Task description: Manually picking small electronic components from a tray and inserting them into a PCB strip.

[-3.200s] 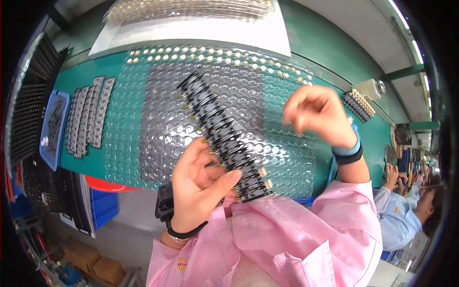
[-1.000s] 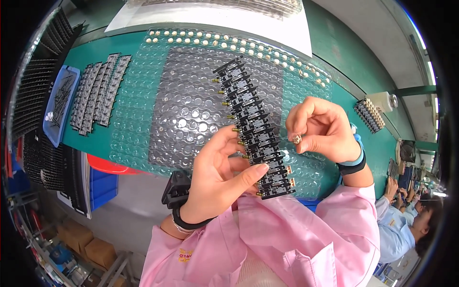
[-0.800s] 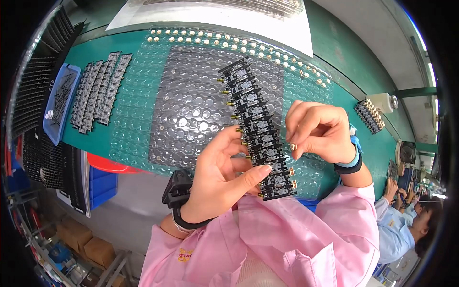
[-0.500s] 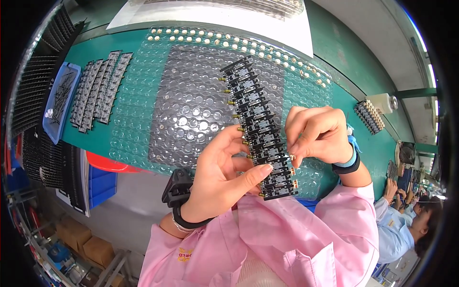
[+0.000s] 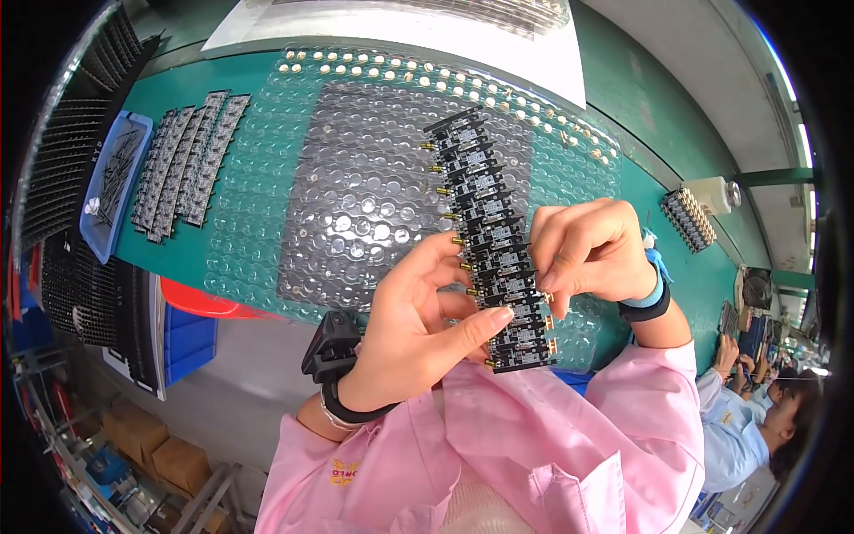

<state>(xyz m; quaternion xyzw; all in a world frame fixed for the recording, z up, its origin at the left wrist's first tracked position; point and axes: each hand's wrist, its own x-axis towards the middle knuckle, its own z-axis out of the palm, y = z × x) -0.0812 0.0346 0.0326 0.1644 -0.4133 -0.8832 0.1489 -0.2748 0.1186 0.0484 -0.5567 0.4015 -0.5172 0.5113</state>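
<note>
My left hand (image 5: 427, 320) holds a long panel of joined black circuit boards (image 5: 485, 214), its thumb across the lower front and its fingers behind. Brass-coloured connectors stick out along the panel's left edge. At its lower right edge are a few small white and copper-coloured parts (image 5: 551, 345). My right hand (image 5: 583, 249) is closed in a pinch at that same edge, with the fingertips on a small light-coloured part that is mostly hidden. Beneath the panel lies a clear dimpled plastic tray (image 5: 356, 205), with small round white parts (image 5: 391, 76) in its far rows.
Several similar board strips (image 5: 191, 165) lie left of the tray, beside a blue bin (image 5: 111, 191) of thin dark pieces. Black racks (image 5: 76, 178) line the left rim. A component block (image 5: 688, 220) and a white bottle (image 5: 712, 193) stand right. A co-worker (image 5: 743, 432) sits far right.
The panel has turned slightly, its top end shifting a little to the right. My left hand moved slightly with it; the right hand keeps its pinch at the edge.
</note>
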